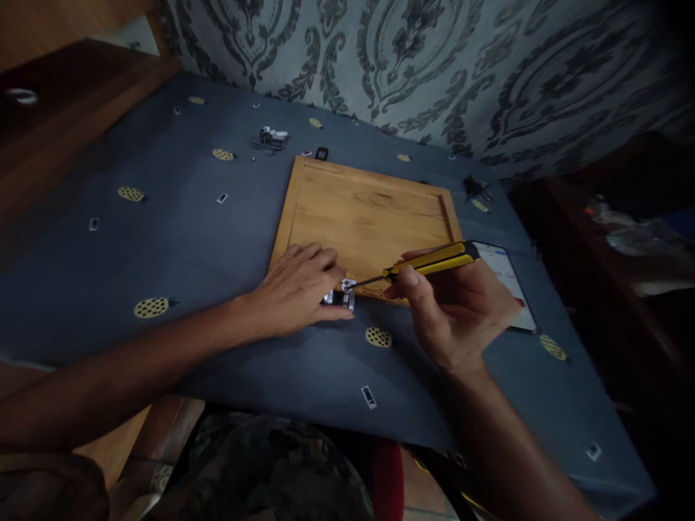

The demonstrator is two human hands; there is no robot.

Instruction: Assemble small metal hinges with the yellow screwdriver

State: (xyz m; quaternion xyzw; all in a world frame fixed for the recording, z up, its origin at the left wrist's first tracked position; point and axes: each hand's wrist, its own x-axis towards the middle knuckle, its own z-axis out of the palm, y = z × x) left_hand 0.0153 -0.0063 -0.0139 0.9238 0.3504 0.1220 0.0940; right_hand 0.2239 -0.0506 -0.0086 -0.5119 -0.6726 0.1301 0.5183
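My left hand pinches a small shiny metal part against the near edge of a wooden cutting board. In my right hand is a yellow and black screwdriver, fingers wrapped round its handle. Its thin shaft points left, and the tip meets the metal part just beside my left fingertips. Both hands rest over a dark blue cloth printed with yellow dotted shapes.
A phone with a lit screen lies right of the board, partly behind my right hand. More small metal pieces sit beyond the board's far left corner, a dark object near its far right corner. Patterned wallpaper rises behind; wooden furniture stands left.
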